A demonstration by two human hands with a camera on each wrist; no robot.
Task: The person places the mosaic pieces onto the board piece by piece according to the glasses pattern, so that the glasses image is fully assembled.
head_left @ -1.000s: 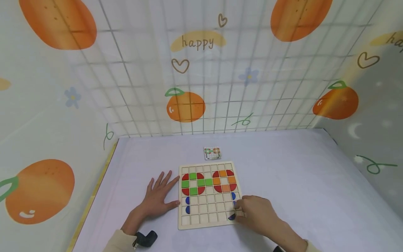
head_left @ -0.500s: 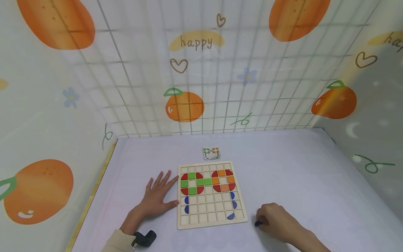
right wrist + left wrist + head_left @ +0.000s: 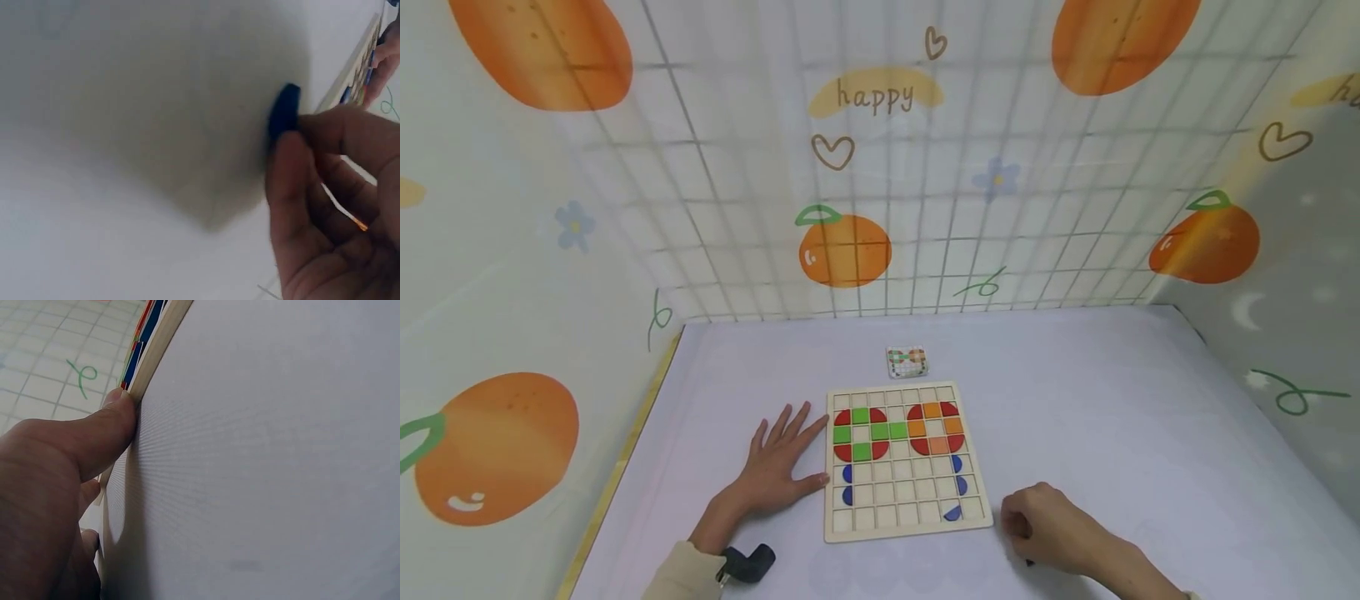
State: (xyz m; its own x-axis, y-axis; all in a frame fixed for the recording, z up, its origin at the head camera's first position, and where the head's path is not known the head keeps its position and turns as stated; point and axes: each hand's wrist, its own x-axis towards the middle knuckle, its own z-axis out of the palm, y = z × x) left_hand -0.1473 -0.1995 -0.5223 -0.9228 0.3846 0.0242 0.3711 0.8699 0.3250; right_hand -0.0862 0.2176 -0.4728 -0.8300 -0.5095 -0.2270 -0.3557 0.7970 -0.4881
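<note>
A pale wooden grid board (image 3: 895, 492) lies on the table, with red, green and orange pieces forming two ring shapes joined by a green square (image 3: 898, 431). Blue half-round pieces (image 3: 847, 473) sit below the rings, near both sides; one at the lower right (image 3: 952, 513) lies slanted. Spread flat on the table, my left hand (image 3: 780, 467) touches the board's left edge with its thumb (image 3: 112, 425). Off the board's lower right corner, my right hand (image 3: 1048, 527) pinches a blue piece (image 3: 285, 112) between thumb and finger, mostly hidden in the head view.
A small pattern card (image 3: 907, 362) lies behind the board, printed with a similar coloured design. White cloth covers the table (image 3: 1075, 400). Curtains printed with oranges (image 3: 846, 252) enclose the back and sides. A black object (image 3: 749, 564) sits at the left wrist.
My right hand has left the board's right side and moved right onto the table near its corner, with a blue piece in its fingers. The left hand has stayed in place.
</note>
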